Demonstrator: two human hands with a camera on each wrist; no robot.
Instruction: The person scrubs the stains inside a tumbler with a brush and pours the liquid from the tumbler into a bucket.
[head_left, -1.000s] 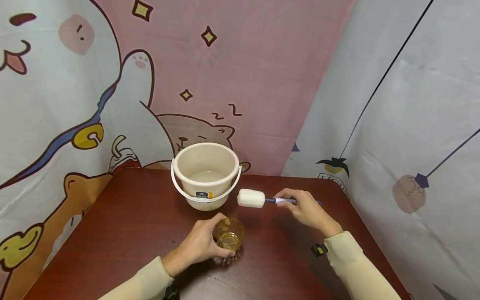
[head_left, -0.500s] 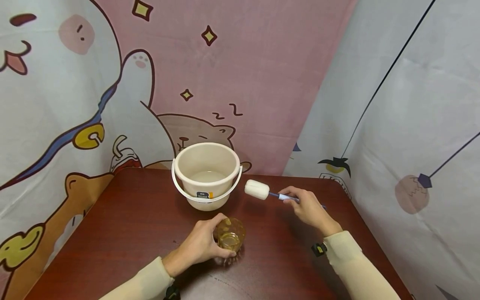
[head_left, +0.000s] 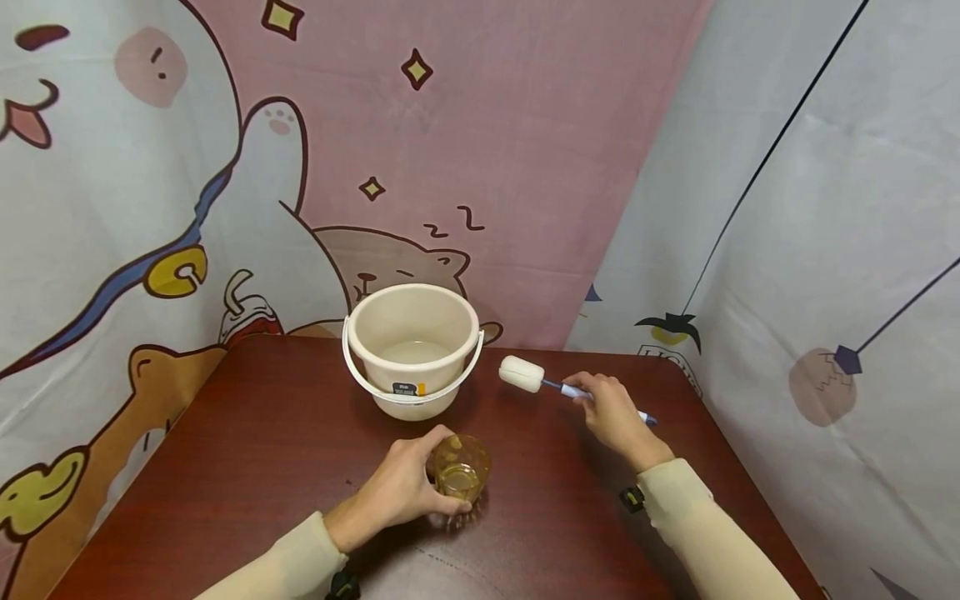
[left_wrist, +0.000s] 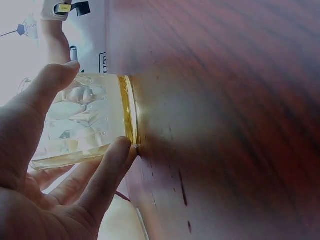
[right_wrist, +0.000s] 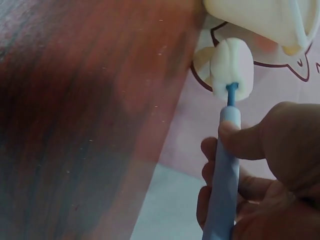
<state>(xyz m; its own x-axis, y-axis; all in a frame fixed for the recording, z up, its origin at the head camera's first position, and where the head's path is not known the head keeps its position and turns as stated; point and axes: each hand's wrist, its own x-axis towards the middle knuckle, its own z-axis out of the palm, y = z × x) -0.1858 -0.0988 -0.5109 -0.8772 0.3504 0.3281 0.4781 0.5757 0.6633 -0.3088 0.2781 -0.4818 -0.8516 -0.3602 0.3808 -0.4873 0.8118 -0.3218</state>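
An amber glass cup (head_left: 462,467) stands on the table at the near middle, and my left hand (head_left: 408,479) grips it around the side. In the left wrist view the faceted cup (left_wrist: 82,115) sits with its base on the wood, thumb on one side and fingers on the other. My right hand (head_left: 611,412) holds a sponge brush by its blue-and-white handle (right_wrist: 226,175). The brush's white sponge head (head_left: 521,374) points left, above the table and right of the bucket. Part of the handle is hidden by the right hand.
A cream bucket (head_left: 412,333) with a white handle, holding what looks like water, stands at the back middle of the dark red table (head_left: 285,433). Printed cloth walls (head_left: 540,167) rise behind the table and at its sides. Small drops dot the tabletop.
The sponge brush has shifted right, away from the bucket, and its head has tilted upward while the handle end dropped. My left hand and the cup have stayed in place.
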